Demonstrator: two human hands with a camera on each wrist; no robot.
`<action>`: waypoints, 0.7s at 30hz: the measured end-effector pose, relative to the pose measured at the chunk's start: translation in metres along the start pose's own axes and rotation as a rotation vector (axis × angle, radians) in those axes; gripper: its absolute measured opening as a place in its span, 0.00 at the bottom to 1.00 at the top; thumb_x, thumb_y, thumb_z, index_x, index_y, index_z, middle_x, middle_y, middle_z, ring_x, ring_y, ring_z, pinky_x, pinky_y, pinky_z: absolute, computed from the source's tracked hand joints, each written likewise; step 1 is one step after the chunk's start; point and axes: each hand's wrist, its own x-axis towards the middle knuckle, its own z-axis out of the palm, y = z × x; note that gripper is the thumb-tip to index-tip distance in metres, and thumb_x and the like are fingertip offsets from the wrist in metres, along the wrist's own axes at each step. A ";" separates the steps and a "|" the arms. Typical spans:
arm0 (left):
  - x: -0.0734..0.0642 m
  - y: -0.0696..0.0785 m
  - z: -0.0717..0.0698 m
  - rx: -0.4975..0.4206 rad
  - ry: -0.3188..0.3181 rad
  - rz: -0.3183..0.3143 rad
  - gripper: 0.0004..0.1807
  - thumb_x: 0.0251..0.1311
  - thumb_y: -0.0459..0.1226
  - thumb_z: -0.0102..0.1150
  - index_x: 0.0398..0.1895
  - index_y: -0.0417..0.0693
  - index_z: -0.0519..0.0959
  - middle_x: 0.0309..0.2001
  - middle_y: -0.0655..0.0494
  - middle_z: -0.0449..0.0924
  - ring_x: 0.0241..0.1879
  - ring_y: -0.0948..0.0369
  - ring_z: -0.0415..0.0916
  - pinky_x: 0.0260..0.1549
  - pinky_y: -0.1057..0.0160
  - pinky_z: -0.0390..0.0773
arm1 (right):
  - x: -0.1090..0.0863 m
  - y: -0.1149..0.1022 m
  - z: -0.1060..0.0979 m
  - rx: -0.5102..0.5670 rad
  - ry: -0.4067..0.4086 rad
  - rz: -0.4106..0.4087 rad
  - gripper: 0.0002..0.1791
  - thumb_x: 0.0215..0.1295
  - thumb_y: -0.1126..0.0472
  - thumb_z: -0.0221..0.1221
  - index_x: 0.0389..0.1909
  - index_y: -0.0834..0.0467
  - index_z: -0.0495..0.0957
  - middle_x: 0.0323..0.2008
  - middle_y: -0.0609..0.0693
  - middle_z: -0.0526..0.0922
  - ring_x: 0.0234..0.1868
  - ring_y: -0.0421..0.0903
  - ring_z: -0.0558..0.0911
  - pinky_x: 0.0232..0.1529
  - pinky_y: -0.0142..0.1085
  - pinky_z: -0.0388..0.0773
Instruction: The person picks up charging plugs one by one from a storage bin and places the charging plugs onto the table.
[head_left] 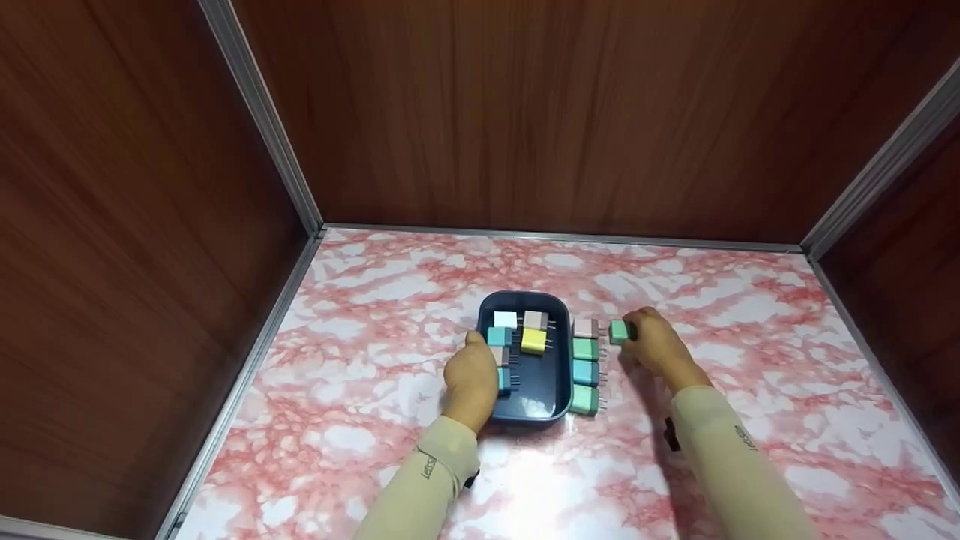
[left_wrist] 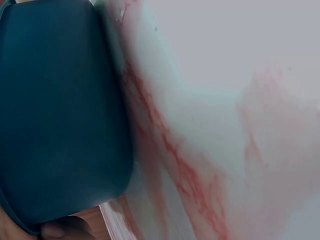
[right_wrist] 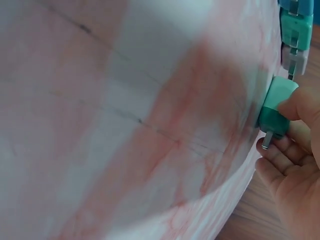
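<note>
My left hand (head_left: 471, 382) grips the left wall of a dark blue tray (head_left: 536, 382); in the left wrist view the tray's outer side (left_wrist: 60, 110) fills the left. Inside lie two-pin charger plugs, among them a white one (head_left: 505, 319), a yellow one (head_left: 534, 341) and a teal one (head_left: 499, 335). The hand partly covers a pinkish plug and a blue plug there. To the right of the tray, my right hand (head_left: 660, 349) pinches a green charger plug (head_left: 618, 331) between thumb and fingers. Its metal pins point back toward the palm in the right wrist view.
Along the tray's right side runs a column of plugs: pale pink (head_left: 585, 328), green (head_left: 585, 349), blue (head_left: 585, 373) and another green (head_left: 583, 400). The table (head_left: 375, 337) has a red-and-white marbled top. Brown wood-grain panels (head_left: 525, 120) with metal edging enclose its back and sides.
</note>
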 end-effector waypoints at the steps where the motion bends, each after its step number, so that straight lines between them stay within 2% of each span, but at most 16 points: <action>1: 0.000 0.000 0.000 0.000 -0.003 0.001 0.03 0.68 0.31 0.46 0.41 0.44 0.70 0.22 0.48 0.85 0.23 0.54 0.84 0.18 0.54 0.80 | 0.000 0.000 0.000 0.001 -0.001 0.005 0.27 0.67 0.64 0.62 0.66 0.65 0.71 0.66 0.62 0.68 0.60 0.58 0.74 0.65 0.60 0.69; 12: 0.001 -0.001 -0.001 -0.058 -0.023 0.008 0.04 0.70 0.31 0.45 0.42 0.43 0.71 0.24 0.47 0.85 0.24 0.52 0.85 0.20 0.52 0.81 | 0.002 0.008 0.003 0.024 0.014 -0.021 0.33 0.62 0.66 0.62 0.69 0.69 0.66 0.66 0.67 0.67 0.61 0.61 0.73 0.67 0.60 0.68; 17: 0.001 -0.002 -0.001 -0.093 -0.030 0.010 0.04 0.69 0.31 0.46 0.42 0.42 0.72 0.24 0.46 0.86 0.25 0.51 0.85 0.21 0.51 0.81 | -0.001 0.006 0.004 0.020 0.054 -0.033 0.36 0.62 0.67 0.61 0.70 0.71 0.64 0.68 0.70 0.64 0.65 0.65 0.71 0.68 0.60 0.66; 21: 0.001 -0.002 -0.001 -0.093 -0.033 0.009 0.05 0.70 0.31 0.44 0.42 0.42 0.72 0.25 0.46 0.86 0.25 0.51 0.85 0.21 0.51 0.81 | -0.005 -0.003 0.001 0.017 0.120 -0.058 0.34 0.63 0.66 0.60 0.70 0.71 0.64 0.69 0.70 0.62 0.67 0.66 0.70 0.67 0.60 0.66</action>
